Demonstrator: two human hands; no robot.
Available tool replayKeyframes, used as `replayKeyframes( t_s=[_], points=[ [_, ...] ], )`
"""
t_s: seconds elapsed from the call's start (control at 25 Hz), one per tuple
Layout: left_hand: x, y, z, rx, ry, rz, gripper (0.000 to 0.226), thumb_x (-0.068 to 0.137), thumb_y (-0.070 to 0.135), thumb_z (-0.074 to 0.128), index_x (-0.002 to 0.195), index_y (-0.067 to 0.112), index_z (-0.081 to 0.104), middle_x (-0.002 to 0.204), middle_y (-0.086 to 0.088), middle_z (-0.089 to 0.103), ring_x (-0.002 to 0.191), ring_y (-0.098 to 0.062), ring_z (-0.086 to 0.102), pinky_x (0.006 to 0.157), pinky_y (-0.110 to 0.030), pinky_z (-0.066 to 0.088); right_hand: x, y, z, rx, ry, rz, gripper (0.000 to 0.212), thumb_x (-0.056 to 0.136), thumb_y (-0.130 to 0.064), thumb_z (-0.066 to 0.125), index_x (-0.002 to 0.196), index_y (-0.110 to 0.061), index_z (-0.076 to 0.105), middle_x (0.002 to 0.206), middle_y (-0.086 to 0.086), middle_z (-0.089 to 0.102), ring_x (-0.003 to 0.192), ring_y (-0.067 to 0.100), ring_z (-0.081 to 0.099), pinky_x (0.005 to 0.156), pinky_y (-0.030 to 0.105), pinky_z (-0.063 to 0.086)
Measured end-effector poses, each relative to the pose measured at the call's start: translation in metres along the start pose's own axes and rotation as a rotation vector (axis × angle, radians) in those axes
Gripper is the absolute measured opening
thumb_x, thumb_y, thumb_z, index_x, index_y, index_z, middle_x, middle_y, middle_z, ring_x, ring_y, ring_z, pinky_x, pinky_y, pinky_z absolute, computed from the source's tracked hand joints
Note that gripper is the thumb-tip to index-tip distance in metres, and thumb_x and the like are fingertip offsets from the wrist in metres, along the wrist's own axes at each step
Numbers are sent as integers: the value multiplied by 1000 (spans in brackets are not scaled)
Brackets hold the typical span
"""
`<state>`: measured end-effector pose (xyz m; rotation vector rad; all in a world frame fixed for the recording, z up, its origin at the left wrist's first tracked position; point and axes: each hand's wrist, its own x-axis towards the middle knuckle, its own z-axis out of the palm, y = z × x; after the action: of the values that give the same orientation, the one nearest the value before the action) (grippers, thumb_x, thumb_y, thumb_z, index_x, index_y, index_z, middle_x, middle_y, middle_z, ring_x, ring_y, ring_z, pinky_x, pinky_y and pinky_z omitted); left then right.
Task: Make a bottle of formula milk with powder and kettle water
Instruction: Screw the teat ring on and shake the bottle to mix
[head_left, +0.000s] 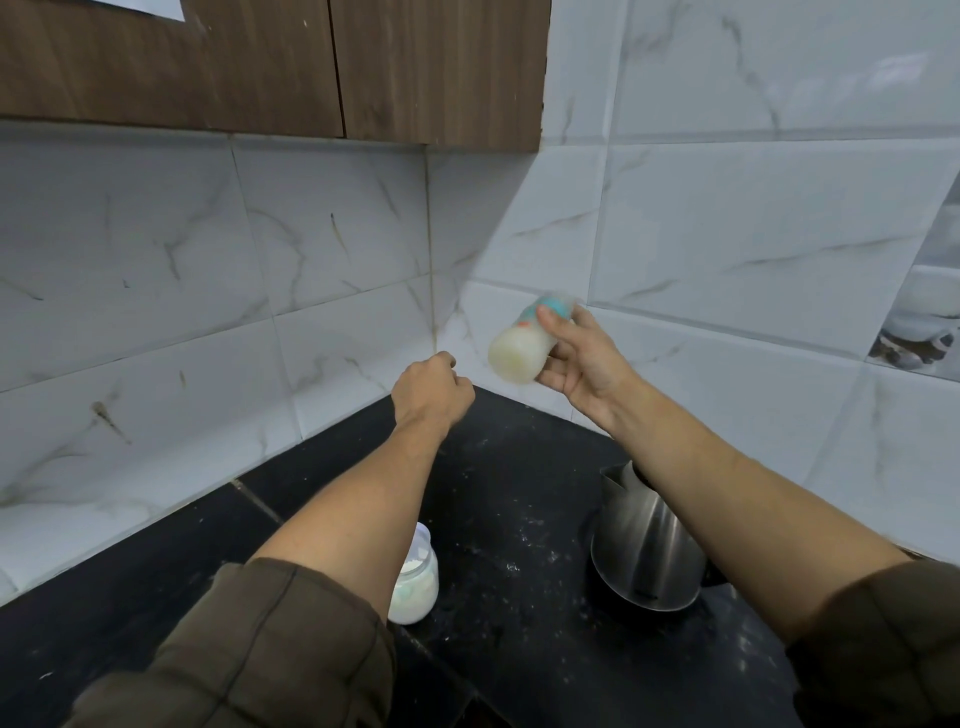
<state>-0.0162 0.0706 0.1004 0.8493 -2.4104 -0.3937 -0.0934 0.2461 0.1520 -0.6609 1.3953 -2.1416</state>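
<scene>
A right hand (582, 358) holds a blurred, tilted baby bottle (519, 351) of milky liquid in the air above the black table's (519, 467) far corner, fingers (553, 382) wrapped round it. Just left, the left hand (431, 389) is curled, with nothing visible in it. Nearer stand a powder jar (415, 582) and a steel kettle (644, 551).

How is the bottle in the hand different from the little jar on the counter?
The bottle is up in the air, gripped by the right hand; the jar stands on the black counter. The bottle is tipped sideways and blurry; the jar is upright. The bottle has teal and orange prints; the jar looks plain. Both hold something whitish.
</scene>
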Motion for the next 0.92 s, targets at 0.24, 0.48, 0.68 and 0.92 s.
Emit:
replayKeyframes(
  t_s=[0.24,0.48,0.68,0.92],
  points=[
    [1,-3,2,6,-1,11,38,97,24,54,132,15,65,111,-7,73,103,-27,66,76,-33,48,-2,2,2,-89,-79,76,61,92,-28,78,146,-18,53,123,13,74,102,28,76,81,42,66],
    [2,-4,0,13,8,2,39,98,21,51,134,15,64,114,-8,73,106,-28,65,80,-35,49,10,0,7,267,152,3,57,90,-30,82,138,-16,56,134,19,69,106,31,77,75,36,65],
    [4,-5,2,39,-24,10,31,95,28,57,120,14,68,101,-7,72,81,-23,55,66,-31,42,-7,-3,20,-155,-194,72,55,91,-26,76,143,-21,56,116,8,75,99,27,76,83,43,66],
    [3,-10,0,20,3,-11,39,96,20,51,133,16,65,113,-9,73,105,-30,64,79,-35,49,10,-9,15,187,87,-25,46,93,-29,78,134,-20,58,130,15,70,98,28,77,73,35,64]
  ],
)
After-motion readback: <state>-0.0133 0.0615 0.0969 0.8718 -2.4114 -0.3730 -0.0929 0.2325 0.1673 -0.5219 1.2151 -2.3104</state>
